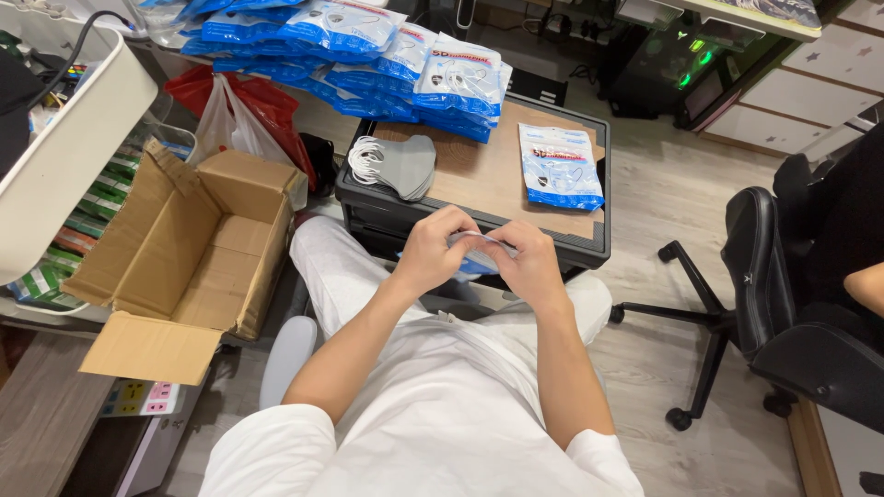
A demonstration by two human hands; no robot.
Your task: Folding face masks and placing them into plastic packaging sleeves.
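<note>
My left hand [431, 250] and my right hand [527, 265] meet over my lap, both pinching one thin blue and white packet [479, 250] between the fingers; most of it is hidden by them. Just beyond sits a black crate with a brown board top [488, 175]. On the board lie a stack of grey face masks with white ear loops [398, 164] at the left and a small pile of sealed blue mask packets [560, 166] at the right. A big heap of the same blue packets [368, 55] lies at the far edge.
An open, empty cardboard box [198, 248] stands left of my legs, beside a white cart [64, 138] and a red plastic bag [244, 101]. A black office chair [783, 304] is at the right, with another person's arm [866, 285] at the frame edge.
</note>
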